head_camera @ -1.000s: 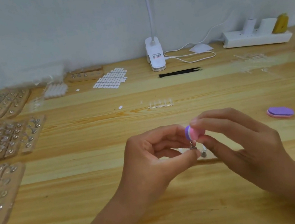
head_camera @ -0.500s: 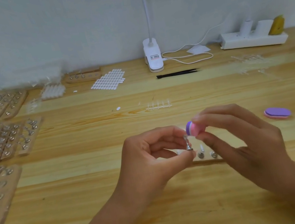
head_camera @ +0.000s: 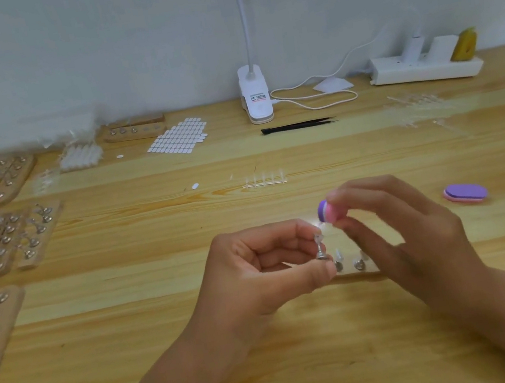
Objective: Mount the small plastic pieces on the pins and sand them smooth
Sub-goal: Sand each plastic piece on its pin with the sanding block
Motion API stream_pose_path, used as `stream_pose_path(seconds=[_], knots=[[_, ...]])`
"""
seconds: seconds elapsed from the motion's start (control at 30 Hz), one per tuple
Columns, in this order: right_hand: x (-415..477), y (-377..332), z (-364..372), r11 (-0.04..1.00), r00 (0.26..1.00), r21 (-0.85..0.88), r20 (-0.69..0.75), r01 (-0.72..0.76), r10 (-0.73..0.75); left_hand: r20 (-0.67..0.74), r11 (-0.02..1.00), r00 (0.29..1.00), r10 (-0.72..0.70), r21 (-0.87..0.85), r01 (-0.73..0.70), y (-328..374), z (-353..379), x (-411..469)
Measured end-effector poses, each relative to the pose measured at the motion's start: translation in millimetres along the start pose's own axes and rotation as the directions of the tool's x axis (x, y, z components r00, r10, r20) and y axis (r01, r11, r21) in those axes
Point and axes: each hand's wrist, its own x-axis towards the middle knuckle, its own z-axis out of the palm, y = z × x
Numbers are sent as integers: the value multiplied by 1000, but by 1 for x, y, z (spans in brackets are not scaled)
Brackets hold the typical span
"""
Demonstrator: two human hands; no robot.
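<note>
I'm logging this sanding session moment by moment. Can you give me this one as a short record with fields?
left hand: pinches a metal pin by its base
right hand: holds a pink-and-purple sanding block at the pin's top
contact: too blurred to tell
spare block: on the table, right side
wooden pin strips: left side
tweezers: before the lamp clip

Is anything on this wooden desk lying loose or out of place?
Only small things. One small white oval piece lies alone mid-desk, away from the sheet of white ovals; a second oval piece sits left of that sheet. Clear plastic strips are scattered at the far right. Nothing looks spilled or broken.
</note>
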Motion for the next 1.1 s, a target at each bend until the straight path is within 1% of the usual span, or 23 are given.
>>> stream_pose_path(seconds=[0.07, 0.13, 0.2, 0.27, 0.33, 0.37, 0.43, 0.5, 0.57, 0.63, 0.67, 0.73, 0.8, 0.87, 0.93, 1.0, 1.07, 1.1], knots=[[1, 1, -2, 999, 999, 26, -38, -30, 31, -5, 999, 1000, 2, -35, -2, 1, 0, 1], [0, -6, 2, 998, 998, 60, -55, 23, -20, 14, 997, 1000, -1, -80, 2, 1, -1, 2], [-3, -9, 6, 995, 996, 65, -38, 82, -79, 50, 994, 999, -10, -111, 15, 1, -3, 2], [-2, -4, 5, 998, 999, 34, -20, 49, -48, 46, 989, 998, -32, -141, 38, 1, -4, 2], [-1, -1, 3, 999, 999, 41, -35, -20, 22, 30, 986, 998, -49, -158, 54, 1, -5, 2], [-1, -2, 2, 998, 998, 51, -53, -24, 27, 31, 984, 998, -53, -166, 58, 1, -5, 2], [-1, -8, 4, 998, 997, 51, -78, 27, -23, 53, 980, 997, -48, -189, 57, 0, -4, 3], [-4, -11, 7, 996, 996, 49, -63, 73, -69, 93, 976, 995, -35, -211, 54, -1, -3, 2], [-3, -6, 7, 999, 999, 43, -41, 34, -32, 102, 968, 994, -43, -241, 67, -1, -3, 2], [-2, -3, 7, 997, 998, 67, -53, -27, 31, 100, 965, 993, -59, -249, 82, -1, -4, 2], [-2, -5, 6, 996, 997, 86, -69, -33, 39, 109, 965, 992, -63, -248, 89, -1, -4, 2], [-2, -11, 7, 995, 995, 96, -99, 5, 4, 142, 961, 987, -70, -255, 105, -1, -5, 3], [-4, -13, 8, 998, 995, 50, -93, 50, -45, 177, 953, 980, -91, -269, 137, -2, -7, 4], [-4, -8, 8, 999, 997, 41, -78, 0, 4, 200, 946, 975, -101, -284, 157, -3, -8, 5], [-3, -6, 6, 997, 994, 69, -102, -43, 50, 208, 942, 973, -105, -292, 164, -3, -9, 5], [-2, -11, 5, 998, 992, 64, -125, 13, -5, 220, 937, 970, -104, -305, 170, -3, -8, 4], [-2, -13, 6, 996, 992, 25, -96, 82, -79, 223, 929, 969, -108, -324, 178, -4, -8, 4], [-3, -11, 7, 997, 994, 16, -76, 81, -80, 221, 925, 969, -112, -334, 183, -4, -8, 4]])
